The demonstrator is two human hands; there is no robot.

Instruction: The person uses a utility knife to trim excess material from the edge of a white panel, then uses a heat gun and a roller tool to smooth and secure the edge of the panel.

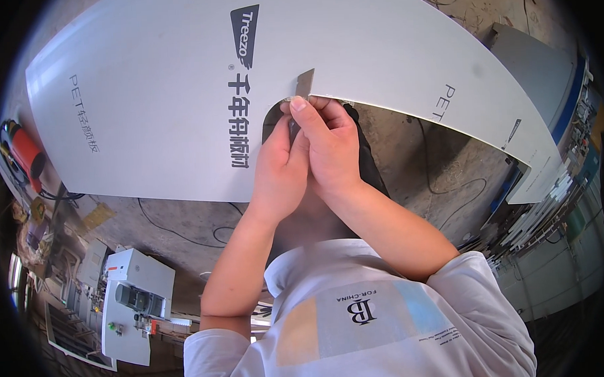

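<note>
My two hands come together at the inner corner of a notch in a large white panel (165, 93). A flat grey-brown blade with a slanted tip (305, 82) sticks up past my fingertips, over the panel's face. My right hand (333, 141) is closed, its thumb and fingers pinching the blade's lower end beside the notch's edge. Pressed against it, my left hand (281, 166) is closed too, thumb raised beside the right thumb. What lies between the left fingers is hidden.
Concrete floor with a thin black cable (441, 183) shows through the notch. A red-and-black power tool (24, 151) lies beyond the panel's left edge. At the lower left stands a white machine (136, 304). Stacked strips (536, 213) lie at the right.
</note>
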